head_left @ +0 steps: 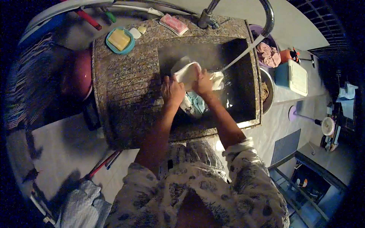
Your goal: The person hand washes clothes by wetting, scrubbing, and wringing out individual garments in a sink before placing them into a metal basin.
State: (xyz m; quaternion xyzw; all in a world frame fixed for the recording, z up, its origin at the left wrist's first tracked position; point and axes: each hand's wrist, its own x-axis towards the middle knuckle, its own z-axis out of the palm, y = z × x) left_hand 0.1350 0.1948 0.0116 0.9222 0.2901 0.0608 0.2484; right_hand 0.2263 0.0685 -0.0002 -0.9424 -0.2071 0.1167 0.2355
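Observation:
Both my hands are over the dark basin of a granite sink (125, 83), gripping a white cloth (186, 74). My left hand (173, 90) is closed on the cloth's left side. On its right side, my right hand (203, 81) pinches the cloth near the top edge. A stream of water from the curved faucet (268, 19) falls onto the white fabric at the right of my right hand. Below my hands, a light blue and white cloth (195, 103) lies in the basin.
A teal dish (131, 46) with yellow soap and a pink brush (173, 24) sit on the sink's back ledge. At right are a purple basin with pink cloth (268, 55), a metal bowl (270, 93) and a lidded box (297, 78). A red bucket (78, 74) stands left.

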